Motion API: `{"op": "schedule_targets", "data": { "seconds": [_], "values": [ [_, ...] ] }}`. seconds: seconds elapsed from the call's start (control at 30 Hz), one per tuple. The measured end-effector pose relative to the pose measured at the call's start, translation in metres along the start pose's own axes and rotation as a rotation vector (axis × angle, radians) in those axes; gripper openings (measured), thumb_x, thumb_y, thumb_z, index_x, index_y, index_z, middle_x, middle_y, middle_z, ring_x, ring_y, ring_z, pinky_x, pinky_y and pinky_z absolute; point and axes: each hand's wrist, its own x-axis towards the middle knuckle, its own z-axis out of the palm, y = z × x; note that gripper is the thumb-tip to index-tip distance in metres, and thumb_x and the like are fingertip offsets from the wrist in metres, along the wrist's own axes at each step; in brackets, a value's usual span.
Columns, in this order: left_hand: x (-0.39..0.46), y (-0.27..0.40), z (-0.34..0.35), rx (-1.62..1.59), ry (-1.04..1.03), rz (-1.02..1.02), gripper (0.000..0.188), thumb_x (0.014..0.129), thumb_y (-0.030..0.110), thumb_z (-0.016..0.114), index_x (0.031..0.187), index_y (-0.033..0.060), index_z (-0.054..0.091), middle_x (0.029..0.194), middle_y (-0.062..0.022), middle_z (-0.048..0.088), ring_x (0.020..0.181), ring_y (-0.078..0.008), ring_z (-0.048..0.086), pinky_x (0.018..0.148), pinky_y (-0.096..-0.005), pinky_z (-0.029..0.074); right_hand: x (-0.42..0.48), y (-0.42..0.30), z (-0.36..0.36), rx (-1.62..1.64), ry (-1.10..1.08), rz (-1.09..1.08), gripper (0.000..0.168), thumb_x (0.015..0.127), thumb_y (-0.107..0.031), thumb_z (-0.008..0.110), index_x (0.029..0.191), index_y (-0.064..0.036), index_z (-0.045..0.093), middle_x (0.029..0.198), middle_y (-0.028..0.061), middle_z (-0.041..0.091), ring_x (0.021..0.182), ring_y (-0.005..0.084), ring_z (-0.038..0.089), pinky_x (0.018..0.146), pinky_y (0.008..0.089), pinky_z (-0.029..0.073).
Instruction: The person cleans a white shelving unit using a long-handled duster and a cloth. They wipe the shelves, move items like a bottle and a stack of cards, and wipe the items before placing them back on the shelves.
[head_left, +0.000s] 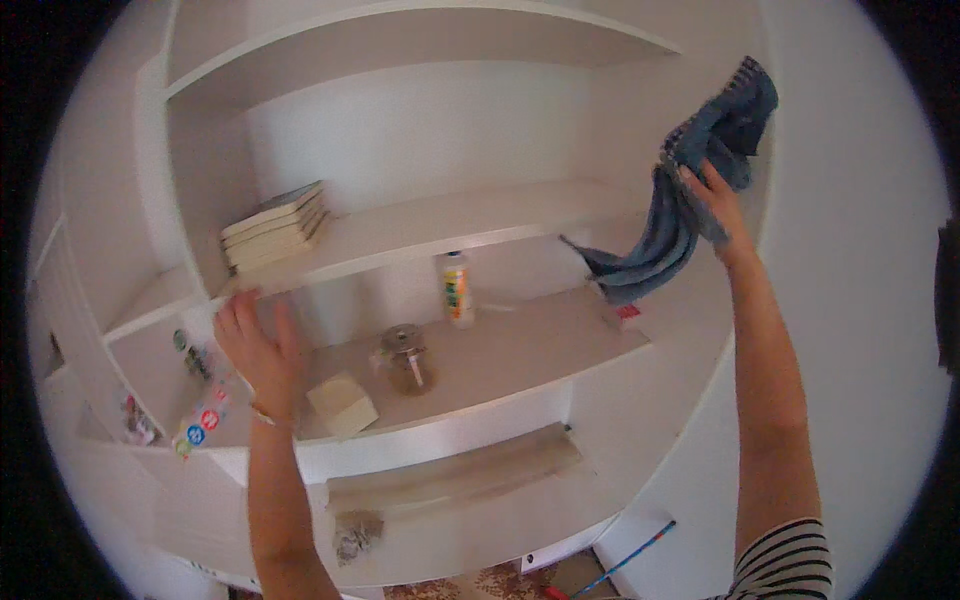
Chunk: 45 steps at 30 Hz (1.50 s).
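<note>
A bunched blue cloth (679, 187) with a dark stitched edge hangs from my right hand (716, 202), against the right side of a white shelf unit. Its lower end droops in front of the shelf below. My left hand (259, 349) is raised at the left, slightly blurred, fingers apart and nothing in it. Its fingertips are by the front edge of the middle shelf (420, 244); whether they touch it I cannot tell. Just above them stands a stack of several books (277, 229).
The shelf below holds a white bottle (457, 291) with a colourful label, a glass jar (406, 360), a cream block (343, 405) and a small red-and-white box (624, 316). Lower down lie a clear bag (358, 536) and a blue stick (626, 559). Colourful trinkets (199, 427) sit left.
</note>
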Motion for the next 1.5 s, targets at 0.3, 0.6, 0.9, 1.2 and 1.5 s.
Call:
{"op": "schedule_targets", "data": {
  "seconds": [0.3, 0.6, 0.9, 1.2, 1.5],
  "values": [
    [0.004, -0.099, 0.031, 0.21, -0.1, 0.143, 0.068, 0.068, 0.02, 0.071, 0.125, 0.0011, 0.038, 0.126, -0.0217, 0.04, 0.123, -0.0385, 0.033, 0.108, -0.0502, 0.018, 0.001, -0.009, 0.196, -0.7, -0.312, -0.117, 0.068, 0.068, -0.071, 0.054, 0.096, -0.011, 0.068, 0.103, 0.0217, 0.062, 0.101, 0.0329, 0.057, 0.079, 0.0446, 0.046],
    [0.004, -0.108, 0.028, 0.201, -0.25, 0.159, 0.076, 0.056, 0.004, 0.067, 0.126, 0.0012, 0.037, 0.13, -0.0198, 0.038, 0.128, -0.037, 0.029, 0.11, -0.0491, 0.014, -0.115, -0.051, 0.451, 0.002, 0.109, -0.62, 0.102, 0.05, -0.051, 0.08, 0.125, 0.004, 0.038, 0.121, 0.0298, 0.04, 0.116, 0.0427, 0.036, 0.101, 0.0445, 0.028],
    [-0.006, -0.078, -0.022, -0.238, -0.261, -0.098, 0.066, 0.079, 0.022, 0.06, 0.134, -0.0011, 0.032, 0.136, -0.0218, 0.035, 0.13, -0.0379, 0.027, 0.109, -0.0435, 0.018, -0.16, -0.149, 0.385, 0.443, -0.531, -0.196, 0.051, 0.08, -0.035, 0.062, 0.118, -0.002, 0.052, 0.118, 0.0182, 0.054, 0.106, 0.0336, 0.052, 0.096, 0.0392, 0.037],
    [-0.13, -0.028, -0.17, -2.099, 0.118, -1.119, 0.055, 0.09, 0.042, 0.043, 0.131, 0.0057, 0.039, 0.127, -0.0128, 0.048, 0.117, -0.028, 0.047, 0.096, -0.051, 0.041, -0.157, -0.193, 0.314, 0.192, -1.197, -0.361, 0.041, 0.079, -0.034, 0.064, 0.108, -0.005, 0.062, 0.103, 0.0118, 0.064, 0.093, 0.0205, 0.06, 0.083, 0.0325, 0.046],
    [0.1, -0.158, -0.089, -0.261, -0.24, -0.333, 0.047, 0.076, 0.037, 0.064, 0.101, -0.0023, 0.062, 0.106, -0.0235, 0.06, 0.103, -0.0338, 0.055, 0.085, -0.0379, 0.044, -0.093, -0.129, 0.378, -0.525, -0.279, -0.856, 0.043, 0.076, -0.048, 0.062, 0.094, -0.009, 0.064, 0.09, 0.0081, 0.065, 0.087, 0.0261, 0.057, 0.077, 0.0377, 0.044]
  ]
}}
